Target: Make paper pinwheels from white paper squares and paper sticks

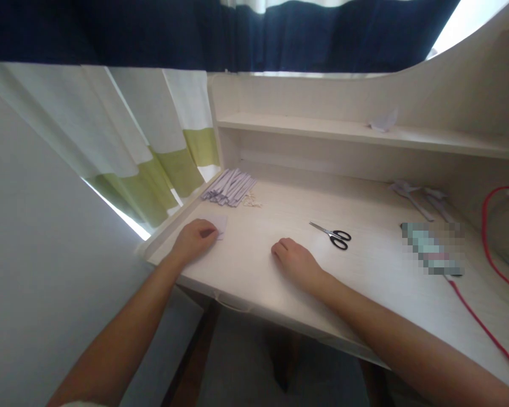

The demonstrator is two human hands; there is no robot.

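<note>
Left hand (195, 242), the nearer, touches the flat, pale-lilac paper piece (221, 222), pinching or pressing unclear, which lies left of the loosely curled right hand (296, 261), its grip hidden.

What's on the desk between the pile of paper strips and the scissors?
Some tiny yellowish bits lie right beside the paper strips. After them it's bare desk up to the scissors. The head view shows it.
</note>
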